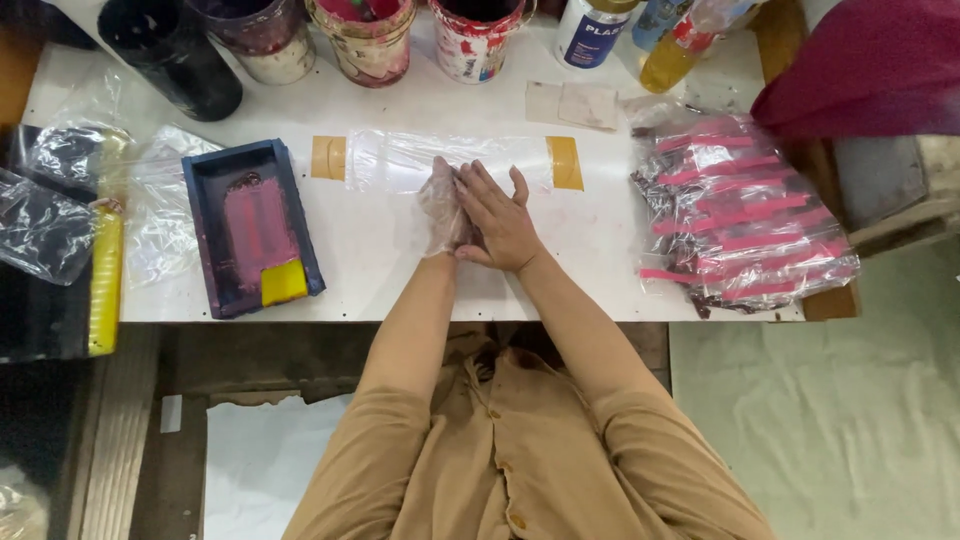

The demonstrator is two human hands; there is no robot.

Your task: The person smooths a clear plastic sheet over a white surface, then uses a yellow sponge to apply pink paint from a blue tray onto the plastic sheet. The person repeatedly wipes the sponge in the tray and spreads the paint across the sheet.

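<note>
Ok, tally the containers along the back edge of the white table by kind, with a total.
Paint-stained round tubs, one black, one purple and cream, one red and cream, one red and white: 4
Bottles, one white plastic with a blue label, one clear plastic with yellow liquid: 2
Total: 6

The person wears a tan buttoned shirt with long sleeves, a thin clear glove on the left hand (440, 212).
</note>
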